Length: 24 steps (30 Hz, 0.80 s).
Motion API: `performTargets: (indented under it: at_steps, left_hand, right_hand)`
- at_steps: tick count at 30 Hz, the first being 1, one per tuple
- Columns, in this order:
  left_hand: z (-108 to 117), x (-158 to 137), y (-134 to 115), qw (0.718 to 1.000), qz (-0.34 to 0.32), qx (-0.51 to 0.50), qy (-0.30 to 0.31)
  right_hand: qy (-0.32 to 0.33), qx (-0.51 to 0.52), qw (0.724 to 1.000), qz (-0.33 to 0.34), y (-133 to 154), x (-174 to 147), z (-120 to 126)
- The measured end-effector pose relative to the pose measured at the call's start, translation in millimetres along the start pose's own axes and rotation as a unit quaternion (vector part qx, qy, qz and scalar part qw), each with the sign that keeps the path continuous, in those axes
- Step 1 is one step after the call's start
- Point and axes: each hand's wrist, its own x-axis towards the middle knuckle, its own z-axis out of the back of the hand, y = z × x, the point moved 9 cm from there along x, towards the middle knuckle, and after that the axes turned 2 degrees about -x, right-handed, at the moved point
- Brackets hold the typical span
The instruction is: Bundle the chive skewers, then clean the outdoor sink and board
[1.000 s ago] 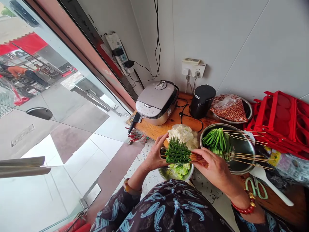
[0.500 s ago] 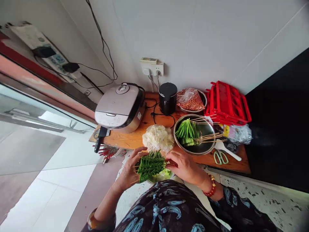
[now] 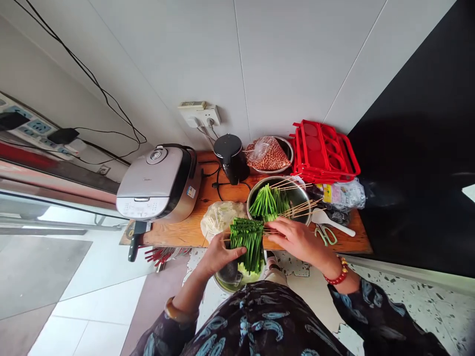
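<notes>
Green, tightly lined greens [image 3: 249,242] on thin sticks [image 3: 269,231] are held up between two hands, just in front of a bowl [image 3: 299,196]. The left hand [image 3: 221,254] clasps their left edge, thumb across the front; the right hand [image 3: 295,240] pinches the sticks at the other end. Handling them well likely means light, even pressure, sticks kept parallel, and fingers clear of the stick ends.

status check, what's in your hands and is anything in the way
Left hand holding skewered greens; right hand at their sticks; steel bowl just beyond, may crowd it.
</notes>
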Motion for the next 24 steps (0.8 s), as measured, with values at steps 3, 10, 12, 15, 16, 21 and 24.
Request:
performTargets:
  at_steps: [3, 10, 12, 15, 16, 21, 24]
  left_hand:
    - [-16, 46, -6, 0.999, -0.012, -0.044, -0.020]
    - [-32, 125, 40, 0.969, 0.080, 0.205, -0.115]
    - [-31, 123, 46, 0.959, 0.067, 0.245, -0.127]
    - [-19, 108, 41, 0.960, 0.039, 0.226, -0.160]
    - [-14, 103, 36, 0.961, 0.029, 0.218, -0.170]
    - [-22, 105, 2, 0.945, -0.007, 0.281, -0.170]
    - [-49, 122, 12, 0.919, 0.064, 0.366, -0.134]
  right_hand:
    - [-0.025, -0.026, 0.999, -0.010, -44, 22, 19]
    - [0.089, -0.178, 0.973, -0.118, -161, 59, -16]
    - [0.092, -0.196, 0.969, -0.123, -172, 57, -22]
    - [0.077, -0.205, 0.970, -0.101, -168, 57, -19]
    - [0.078, -0.211, 0.970, -0.095, -165, 58, -17]
    - [0.099, -0.245, 0.960, -0.091, -150, 78, -12]
    - [0.113, -0.259, 0.953, -0.108, -157, 84, -20]
